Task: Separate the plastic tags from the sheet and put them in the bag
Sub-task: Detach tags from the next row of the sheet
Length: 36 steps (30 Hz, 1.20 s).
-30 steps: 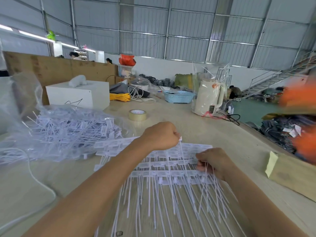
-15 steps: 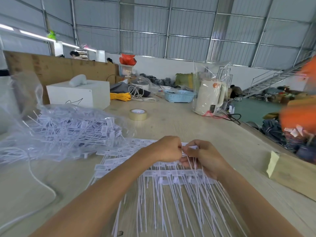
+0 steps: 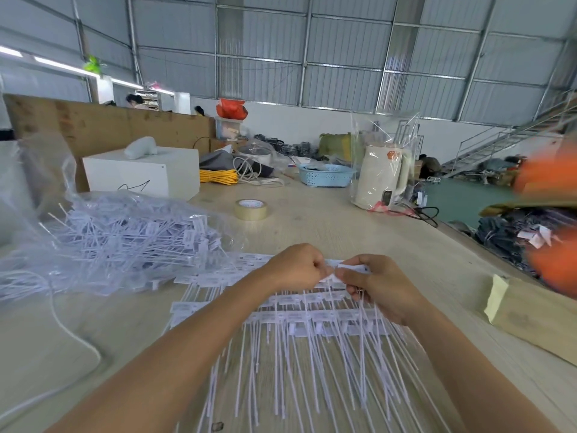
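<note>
The person's left hand (image 3: 296,264) and right hand (image 3: 379,284) meet just above the middle of the frame, over the far edge of the sheet (image 3: 281,310) of white plastic tags lying flat on the pale wooden desk (image 3: 327,226). The left hand's fingers are curled tight and pinch a white tag head (image 3: 335,276) at the point where the two hands touch; the right hand's fingers (image 3: 349,275) are also curled, pinching the same spot from the other side, with several thin tag stems running down under its palm. Long white stems (image 3: 312,385) fan out from the sheet toward the lower edge of the frame, between the two forearms.

At the left of the frame lies the clear plastic bag (image 3: 103,235), holding a heap of loose tags (a few tag heads spill out at its mouth, just beside the sheet's upper left corner). A roll of tape (image 3: 250,209) sits beyond the hands, well apart from them. A white box (image 3: 142,176) stands in the upper left, and a cream kettle (image 3: 382,178) wrapped in clear film stands right of centre. A white cord (image 3: 71,332) trails along the desk at the lower left.
</note>
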Tool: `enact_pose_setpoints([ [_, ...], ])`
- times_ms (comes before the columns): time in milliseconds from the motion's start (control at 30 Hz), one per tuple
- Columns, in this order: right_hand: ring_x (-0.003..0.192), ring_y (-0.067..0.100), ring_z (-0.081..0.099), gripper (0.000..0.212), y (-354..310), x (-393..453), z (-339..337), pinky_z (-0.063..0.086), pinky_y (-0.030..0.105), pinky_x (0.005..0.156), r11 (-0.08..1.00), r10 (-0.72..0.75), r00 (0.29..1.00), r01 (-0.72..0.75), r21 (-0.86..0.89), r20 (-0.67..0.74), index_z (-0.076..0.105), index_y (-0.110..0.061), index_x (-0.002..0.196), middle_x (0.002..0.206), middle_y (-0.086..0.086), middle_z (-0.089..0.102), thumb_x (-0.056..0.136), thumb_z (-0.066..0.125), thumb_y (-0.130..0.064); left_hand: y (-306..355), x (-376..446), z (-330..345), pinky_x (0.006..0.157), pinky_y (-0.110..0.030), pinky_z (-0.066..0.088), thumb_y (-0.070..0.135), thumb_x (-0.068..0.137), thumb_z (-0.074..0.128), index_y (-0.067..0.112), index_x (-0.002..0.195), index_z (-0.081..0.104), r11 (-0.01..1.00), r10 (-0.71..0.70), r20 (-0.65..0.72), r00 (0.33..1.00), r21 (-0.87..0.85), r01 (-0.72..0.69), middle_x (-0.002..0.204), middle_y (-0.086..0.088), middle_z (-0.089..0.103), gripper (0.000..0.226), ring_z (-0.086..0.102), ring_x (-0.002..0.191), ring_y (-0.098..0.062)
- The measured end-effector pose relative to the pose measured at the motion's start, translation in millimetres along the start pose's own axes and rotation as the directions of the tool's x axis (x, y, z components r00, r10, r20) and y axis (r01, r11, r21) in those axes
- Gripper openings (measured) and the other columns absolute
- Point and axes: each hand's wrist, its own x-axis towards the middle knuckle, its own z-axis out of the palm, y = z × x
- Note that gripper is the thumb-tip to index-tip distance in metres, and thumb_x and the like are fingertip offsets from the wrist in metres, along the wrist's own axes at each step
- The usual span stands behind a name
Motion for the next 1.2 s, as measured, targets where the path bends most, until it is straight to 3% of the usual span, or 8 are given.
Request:
enact_pose_setpoints([
  [133, 0.038, 0.013, 0.050, 0.021, -1, -1, -2, 0.035, 0.017, 0.039, 1.000, -0.019, 1.000, 0.019, -0.020, -0.015, 0.060, 0.007, 0.083, 0.052, 0.009, 0.057, 0.081, 0.071, -0.012, 3, 2, 3, 0.056, -0.026, 0.032, 0.031, 0.096, 0.051, 0.016, 0.059, 0.046, 0.999, 0.006, -0.034, 0.999, 0.035, -0.005, 0.056, 0.000, 0.041, 0.040, 0.038, 0.052, -0.013],
  [333, 0.033, 0.015, 0.045, 0.012, -2, 1, 5, 0.038, 0.020, 0.037, 0.996, -0.085, 0.993, 0.085, 0.005, -0.083, 0.058, 0.006, 0.077, 0.044, 0.010, 0.052, 0.081, 0.068, 0.000, 4, 3, 0, 0.037, -0.017, 0.024, 0.023, 0.093, 0.055, 0.013, 0.056, 0.044, 0.990, -0.045, -0.035, 0.998, -0.132, 0.040, 0.052, 0.000, 0.037, 0.041, 0.031, 0.043, -0.009],
  [533, 0.033, 0.011, 0.046, 0.014, -2, 2, 9, 0.038, 0.018, 0.038, 0.984, -0.177, 0.977, 0.173, -0.042, -0.118, 0.058, 0.013, 0.079, 0.045, 0.008, 0.051, 0.082, 0.066, 0.002, 7, 2, -5, 0.045, -0.021, 0.023, 0.022, 0.092, 0.058, 0.016, 0.054, 0.038, 0.951, -0.145, 0.025, 0.989, -0.274, 0.146, 0.050, 0.000, 0.034, 0.043, 0.029, 0.047, -0.014],
  [733, 0.044, 0.012, 0.046, 0.016, -1, 4, 1, 0.037, 0.021, 0.044, 0.940, -0.210, 0.959, 0.144, -0.310, -0.191, 0.056, -0.003, 0.069, 0.054, 0.006, 0.051, 0.081, 0.067, -0.001, 12, -7, -21, 0.040, -0.017, 0.020, 0.019, 0.091, 0.059, 0.013, 0.058, 0.048, 0.891, -0.166, 0.220, 0.961, -0.384, 0.242, 0.042, 0.005, 0.032, 0.035, 0.024, 0.038, -0.010],
  [800, 0.045, 0.016, 0.042, 0.013, 0, 5, -17, 0.035, 0.020, 0.041, 0.998, -0.059, 0.957, 0.062, 0.002, -0.284, 0.057, -0.003, 0.072, 0.055, 0.008, 0.048, 0.082, 0.066, -0.001, 15, -9, -29, 0.042, -0.019, 0.019, 0.018, 0.090, 0.060, 0.013, 0.057, 0.045, 0.922, -0.153, 0.193, 0.969, -0.326, 0.210, 0.044, 0.003, 0.033, 0.036, 0.024, 0.039, -0.011],
  [900, 0.042, 0.009, 0.041, 0.012, -9, 6, -41, 0.034, 0.014, 0.035, 0.895, 0.124, 0.965, -0.009, 0.446, -0.230, 0.056, 0.000, 0.074, 0.059, 0.007, 0.045, 0.086, 0.059, 0.001, 16, -9, -31, 0.045, -0.021, 0.025, 0.019, 0.090, 0.059, 0.010, 0.061, 0.044, 0.968, -0.156, 0.061, 0.986, -0.190, 0.165, 0.052, -0.003, 0.039, 0.034, 0.033, 0.046, -0.015],
  [1067, 0.038, 0.002, 0.039, 0.018, -13, 7, -47, 0.030, 0.009, 0.031, 0.768, 0.149, 0.980, -0.029, 0.640, -0.134, 0.049, -0.004, 0.075, 0.065, 0.005, 0.041, 0.092, 0.047, 0.000, 10, -7, -16, 0.052, -0.023, 0.036, 0.026, 0.096, 0.051, 0.007, 0.073, 0.057, 0.999, -0.044, 0.036, 0.998, 0.012, 0.043, 0.058, -0.003, 0.052, 0.030, 0.045, 0.054, -0.014],
  [1200, 0.038, 0.001, 0.037, 0.019, -12, 9, -41, 0.029, 0.008, 0.029, 0.655, 0.155, 0.988, -0.097, 0.749, -0.008, 0.048, -0.005, 0.075, 0.068, 0.004, 0.040, 0.093, 0.043, -0.001, -2, -1, 2, 0.060, -0.025, 0.031, 0.022, 0.097, 0.048, 0.013, 0.053, 0.034, 0.994, 0.049, -0.026, 0.998, 0.095, -0.047, 0.056, 0.000, 0.034, 0.048, 0.033, 0.051, -0.012],
])
